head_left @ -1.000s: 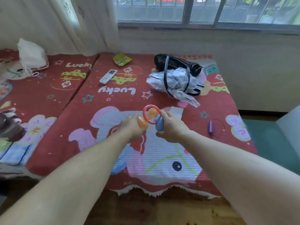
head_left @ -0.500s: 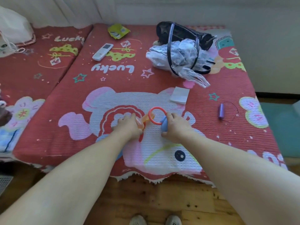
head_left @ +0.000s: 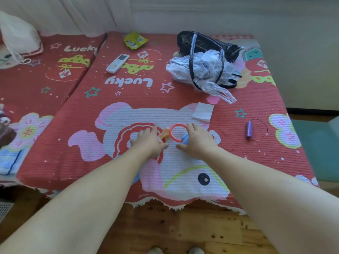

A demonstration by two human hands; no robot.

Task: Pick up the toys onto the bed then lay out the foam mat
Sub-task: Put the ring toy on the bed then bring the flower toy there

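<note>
A: Surroundings on the bed (head_left: 183, 92)?
B: Red cartoon-printed cover. Far side: black bag (head_left: 201, 43) with crumpled clear plastic (head_left: 200, 70) in front, white remote (head_left: 117, 63), yellow-green packet (head_left: 135, 40). Just beyond the hands: folded white tissue (head_left: 203, 111). Well to the right: small purple cylinder (head_left: 249, 129) with a thin dark wire. Far left: white drawstring sack (head_left: 18, 37). Nothing lying between the hands and the toys.

A: Position and orientation of the toys?
B: Red ring (head_left: 177, 132) near the middle of the bed, lying nearly flat on the cover, opening facing up, no long axis. Orange piece (head_left: 163, 135) touching its left edge, blue piece (head_left: 185, 139) at its lower right edge; both mostly hidden, so axis not determinable.

A: State of each hand?
B: Left hand (head_left: 149, 141) palm down, fingers loosely spread, resting on the cover and over the orange piece. Right hand (head_left: 199, 141) palm down, fingers extended, covering the blue piece, fingertips beside the ring. Grasp or mere contact: cannot tell for either.
</note>
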